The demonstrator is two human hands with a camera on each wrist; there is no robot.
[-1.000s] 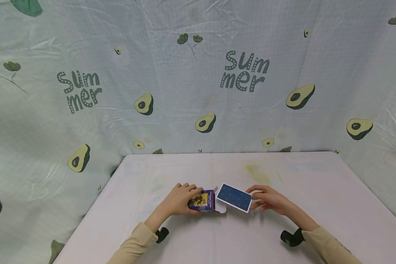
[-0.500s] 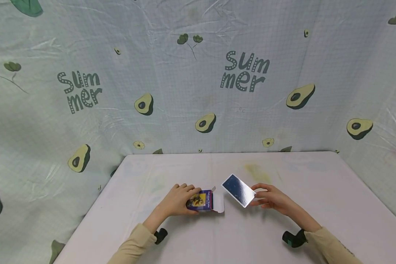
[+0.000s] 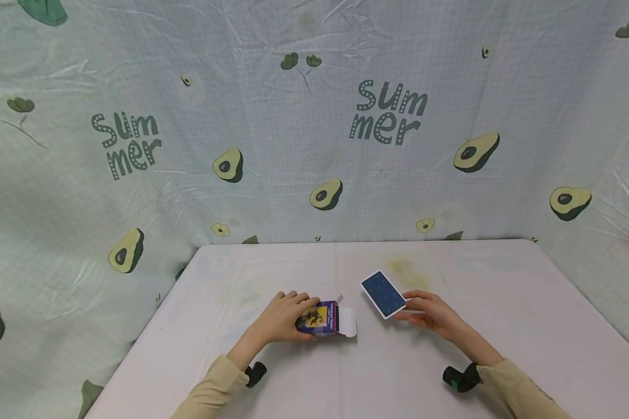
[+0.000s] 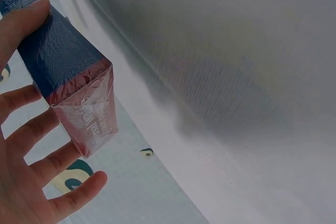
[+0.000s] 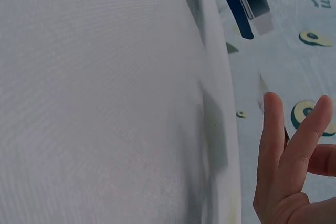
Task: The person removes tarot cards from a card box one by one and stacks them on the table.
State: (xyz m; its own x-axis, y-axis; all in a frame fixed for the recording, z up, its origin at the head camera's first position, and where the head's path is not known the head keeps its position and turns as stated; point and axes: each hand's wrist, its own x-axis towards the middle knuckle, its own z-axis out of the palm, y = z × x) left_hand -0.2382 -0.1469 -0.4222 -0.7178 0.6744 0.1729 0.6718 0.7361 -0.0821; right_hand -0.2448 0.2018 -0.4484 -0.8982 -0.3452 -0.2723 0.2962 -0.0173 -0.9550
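Observation:
My left hand [image 3: 283,317] grips a small purple tarot card box [image 3: 317,318], thumb on one side and fingers on the other. The box's white end flap [image 3: 348,322] stands open to the right. In the left wrist view the box [image 4: 65,51] shows a dark blue side and a red end under shiny film. To the right, my right hand [image 3: 432,314] pinches a tarot card [image 3: 383,294] by its near right corner, its dark blue, white-bordered back facing up and tilted. Fingers hide most of the card in the right wrist view, where the open box [image 5: 247,3] appears at the top.
Both hands are over a white-covered table [image 3: 346,378]. A pale cloth [image 3: 272,116] printed with avocados and lettering hangs behind it and along the sides. Black wrist cameras [image 3: 461,378] sit under both forearms.
The right hand has drawn the card away from the box's open end, moving it right and farther back and turning it. The left hand and box have shifted slightly left.

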